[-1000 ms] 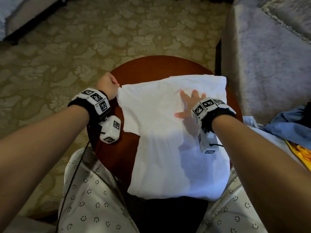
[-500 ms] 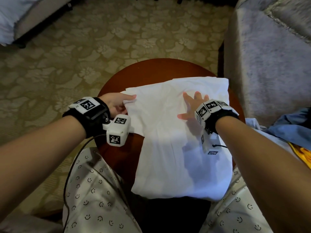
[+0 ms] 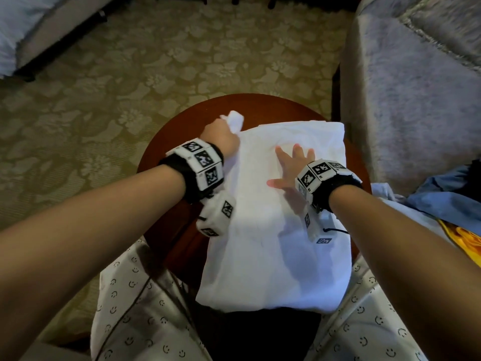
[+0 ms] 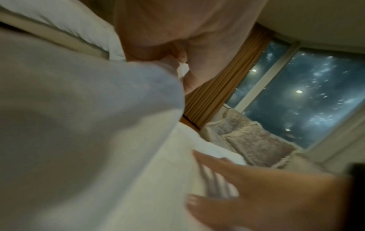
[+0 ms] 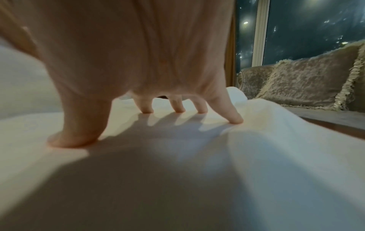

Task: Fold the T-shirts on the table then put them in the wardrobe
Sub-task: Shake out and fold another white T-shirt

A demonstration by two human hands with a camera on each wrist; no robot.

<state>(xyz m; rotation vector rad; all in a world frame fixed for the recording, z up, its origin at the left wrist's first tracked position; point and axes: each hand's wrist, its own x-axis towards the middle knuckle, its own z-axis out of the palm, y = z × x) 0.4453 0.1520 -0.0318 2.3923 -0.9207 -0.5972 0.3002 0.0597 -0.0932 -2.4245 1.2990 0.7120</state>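
A white T-shirt [image 3: 270,243] lies partly folded on the round brown table [image 3: 166,162], its lower edge hanging over the near rim. My left hand [image 3: 221,135] grips the shirt's left sleeve [image 3: 235,121], lifted off the table at the shirt's upper left. In the left wrist view the bunched cloth [image 4: 88,125] fills the frame below that hand [image 4: 177,51]. My right hand [image 3: 291,168] lies spread on the shirt's upper middle. Its fingertips [image 5: 235,120] press the cloth [image 5: 197,179] flat.
A grey upholstered sofa [image 3: 416,95] stands right of the table, with blue and yellow clothes [image 3: 453,204] heaped at its near end. Patterned carpet [image 3: 130,74] lies beyond and to the left. A bed corner [image 3: 23,29] shows top left. My knees sit under the table's near edge.
My left hand has drawn the left sleeve up and to the right, toward the shirt's middle, so the sleeve no longer lies spread on the table. The right hand stays pressed in place.
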